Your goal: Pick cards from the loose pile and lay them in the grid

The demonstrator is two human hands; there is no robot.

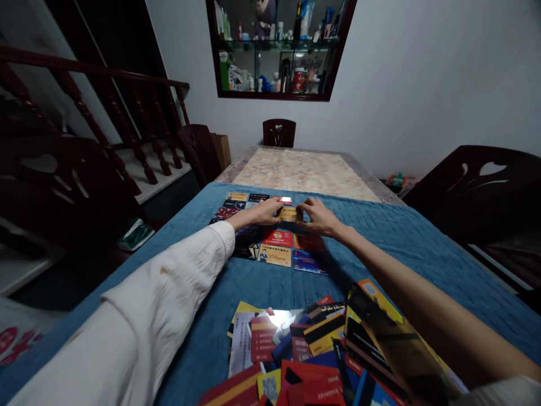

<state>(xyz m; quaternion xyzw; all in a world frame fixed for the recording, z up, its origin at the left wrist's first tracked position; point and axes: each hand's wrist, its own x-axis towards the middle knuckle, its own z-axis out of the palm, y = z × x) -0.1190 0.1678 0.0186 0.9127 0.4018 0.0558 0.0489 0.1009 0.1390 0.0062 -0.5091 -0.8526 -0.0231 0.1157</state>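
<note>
Beneath a glass-shelved wall cabinet (274, 97) and past a carved chair (279, 135) stands a long counter (304, 163), its near part covered by a blue cloth (249, 282). Over the cloth, a gold card (289, 214) lies directly between the person's hands, its long axis running side to side. The left hand (268, 211) pinches its left end and the right hand (318, 216) grips its right end, so neither is nearer. Whether the card touches what is under it is hard to tell in this dim light. On the person's side of it sit a red card (278, 237), a yellow VIP card (274, 255) and a blue card (310, 262), laid edge to edge in rows; darker cards reach out to the left. Much nearer the body, a loose pile of cards (324, 334) overlaps at many angles, the right forearm (406, 282) passing above its right side.
</note>
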